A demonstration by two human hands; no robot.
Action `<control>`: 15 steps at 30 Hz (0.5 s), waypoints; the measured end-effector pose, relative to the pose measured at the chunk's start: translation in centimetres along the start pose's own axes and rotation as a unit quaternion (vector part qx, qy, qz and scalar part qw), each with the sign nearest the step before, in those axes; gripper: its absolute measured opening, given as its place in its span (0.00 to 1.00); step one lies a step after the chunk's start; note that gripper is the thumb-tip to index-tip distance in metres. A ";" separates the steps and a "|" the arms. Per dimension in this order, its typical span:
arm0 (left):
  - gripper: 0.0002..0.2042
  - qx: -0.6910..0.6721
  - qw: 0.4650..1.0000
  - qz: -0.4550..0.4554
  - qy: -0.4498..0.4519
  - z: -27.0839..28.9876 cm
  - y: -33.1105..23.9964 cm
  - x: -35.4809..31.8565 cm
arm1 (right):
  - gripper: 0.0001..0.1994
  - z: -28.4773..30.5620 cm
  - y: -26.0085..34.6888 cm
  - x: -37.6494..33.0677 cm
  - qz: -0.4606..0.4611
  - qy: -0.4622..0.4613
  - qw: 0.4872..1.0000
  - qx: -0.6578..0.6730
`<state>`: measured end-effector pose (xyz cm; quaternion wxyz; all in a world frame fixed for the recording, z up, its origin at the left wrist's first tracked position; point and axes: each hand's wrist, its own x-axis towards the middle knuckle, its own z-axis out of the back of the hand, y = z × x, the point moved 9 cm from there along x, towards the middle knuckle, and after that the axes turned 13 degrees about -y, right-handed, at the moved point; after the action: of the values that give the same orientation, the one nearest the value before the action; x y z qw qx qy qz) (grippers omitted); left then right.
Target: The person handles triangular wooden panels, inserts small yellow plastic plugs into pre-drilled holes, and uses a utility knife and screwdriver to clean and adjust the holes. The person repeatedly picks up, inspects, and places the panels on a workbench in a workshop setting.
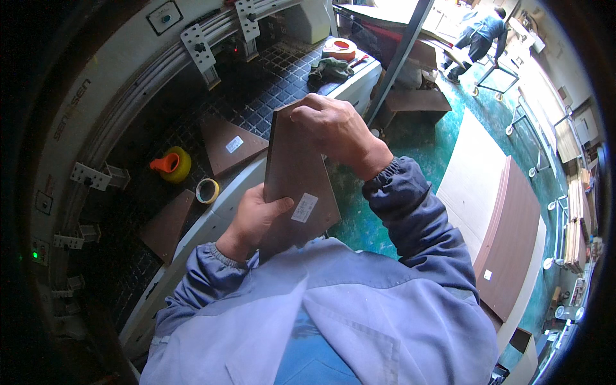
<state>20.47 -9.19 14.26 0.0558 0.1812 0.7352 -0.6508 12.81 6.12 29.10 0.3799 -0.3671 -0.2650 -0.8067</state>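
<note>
Left hand [253,218] is clamping a flat, tapered brown wood-look panel [296,163] by its left edge; right hand [337,131] is resting curled at the far end, can't tell if pinching. Long axis is running chest-outward, beside the near edge of the black-gridded machine bed [273,72].

Left hand [250,221]: fingers hidden behind board [292,170], only thumb and back of hand show. Right hand [340,131]: grip partly covered by its own knuckles. Board's lower end lost behind jacket [385,301]. Label [304,208] print too small to read. Machine [119,77] cut off by dark lens rim. Far person [486,31] small, hands unclear. Carton [525,362], lower right, cut off too.
</note>
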 end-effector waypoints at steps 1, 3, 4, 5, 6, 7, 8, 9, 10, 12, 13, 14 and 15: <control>0.19 -0.007 1.000 -0.002 0.003 0.0 0.0 0.0 | 0.10 -0.2 -0.1 0.1 0.001 0.013 1.000 0.002; 0.19 -0.016 1.000 -0.003 0.006 0.1 0.2 0.1 | 0.10 -0.7 -0.4 0.2 -0.009 0.045 0.999 -0.001; 0.19 -0.020 1.000 -0.002 0.006 0.1 0.2 0.2 | 0.10 -0.8 -0.5 0.4 -0.009 0.059 0.998 -0.005; 0.19 -0.031 0.999 0.000 0.009 0.1 0.3 0.2 | 0.10 -1.0 -0.5 0.6 -0.007 0.071 0.997 -0.005; 0.20 -0.021 1.000 0.003 0.006 0.2 0.4 0.3 | 0.10 -1.2 -0.4 0.7 0.000 0.081 0.997 -0.005; 0.20 -0.020 1.000 0.007 0.007 0.3 0.5 0.4 | 0.09 -1.5 -0.3 0.9 0.006 0.092 0.996 -0.006; 0.20 -0.025 1.000 0.013 0.007 0.4 0.6 0.4 | 0.09 -1.9 -0.7 1.1 -0.016 0.104 0.994 -0.010; 0.20 -0.019 1.000 0.009 0.006 0.5 0.5 0.5 | 0.08 -2.3 -1.1 1.3 -0.038 0.115 0.993 -0.015; 0.21 -0.021 1.000 0.009 0.004 0.6 0.5 0.5 | 0.08 -2.6 -1.4 1.4 -0.057 0.128 0.990 -0.021; 0.21 -0.027 1.000 0.010 0.003 0.8 0.6 0.6 | 0.08 -2.5 -1.4 2.0 -0.061 0.117 0.991 0.016; 0.21 -0.031 0.999 0.011 0.003 0.9 0.6 0.6 | 0.08 -2.5 -1.4 2.3 -0.059 0.115 0.991 0.024; 0.22 -0.042 0.999 0.018 0.005 0.9 0.7 0.7 | 0.07 -2.6 -2.1 2.5 -0.103 0.113 0.987 0.049; 0.22 -0.031 0.999 0.016 0.003 1.0 0.8 0.7 | 0.07 -2.7 -2.8 2.6 -0.145 0.114 0.981 0.064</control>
<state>19.94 -10.01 13.12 0.0696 0.1936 0.7520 -0.6263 8.28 4.71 29.17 0.3094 -0.2060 -0.3212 -0.8710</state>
